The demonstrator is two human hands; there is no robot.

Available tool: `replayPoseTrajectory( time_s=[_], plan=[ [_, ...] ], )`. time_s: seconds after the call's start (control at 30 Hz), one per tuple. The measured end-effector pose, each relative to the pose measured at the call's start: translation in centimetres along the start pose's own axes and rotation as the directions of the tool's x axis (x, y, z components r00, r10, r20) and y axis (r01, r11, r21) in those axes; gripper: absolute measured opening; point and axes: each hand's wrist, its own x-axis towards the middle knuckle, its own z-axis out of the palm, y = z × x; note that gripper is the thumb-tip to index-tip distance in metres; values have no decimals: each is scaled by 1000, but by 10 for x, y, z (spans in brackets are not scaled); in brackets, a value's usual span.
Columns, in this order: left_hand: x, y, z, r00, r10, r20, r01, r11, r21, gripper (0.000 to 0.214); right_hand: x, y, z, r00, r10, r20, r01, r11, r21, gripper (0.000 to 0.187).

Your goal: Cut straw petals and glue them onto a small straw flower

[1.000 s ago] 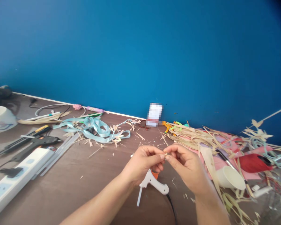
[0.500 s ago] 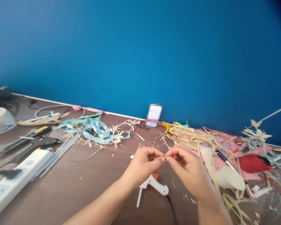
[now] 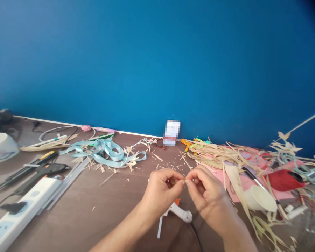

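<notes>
Head view: a blue wall (image 3: 157, 63) at twelve o'clock, with my cluttered brown tabletop (image 3: 65, 227) below.
Around my work, a white power strip (image 3: 26, 210) lies at nine o'clock, a heap of dried husk strips (image 3: 217, 154) at one to two, and a tangle of light-blue ribbon (image 3: 111, 152) at ten. My left hand (image 3: 159, 189) and right hand (image 3: 207, 192) meet tip to tip, each with thumb and forefinger pinched nearly closed, the other fingers curled. A white glue gun (image 3: 183, 212) lies at six o'clock, partly hidden by my left hand. Smallest is the pale sliver (image 3: 184, 180) between my fingertips, mostly covered.
</notes>
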Motion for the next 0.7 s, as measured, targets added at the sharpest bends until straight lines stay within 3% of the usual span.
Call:
replayPoseTrajectory(
  time_s=[0.13,0.2,0.27,0.33,0.4,0.47,0.53,0.7],
  plan=[
    [-2,1,-2,988,153,-3,-151,977,149,14,-1,0,0,1000,-3,7,3,1000,-12,11],
    [-2,2,-3,986,167,-4,-165,974,153,14,-1,0,0,1000,-10,0,10,1000,-9,10],
    [-2,3,-3,996,91,-1,-90,994,56,12,-1,1,0,1000,-11,-5,11,1000,28,11],
    [0,4,-4,996,-66,57,75,983,-166,11,-1,2,1,1000,14,21,-16,992,128,5],
    [2,4,-6,963,-207,173,262,872,-414,14,-1,4,2,996,51,76,-70,962,263,14],
    [3,4,-6,926,-264,271,374,736,-564,15,-1,6,3,990,71,123,-112,921,372,27],
    [4,3,-7,911,-270,311,410,666,-623,14,1,7,4,989,72,132,-122,896,427,26],
    [2,0,-4,896,-275,349,442,626,-642,14,6,6,3,995,51,81,-84,874,478,13]
  ],
)
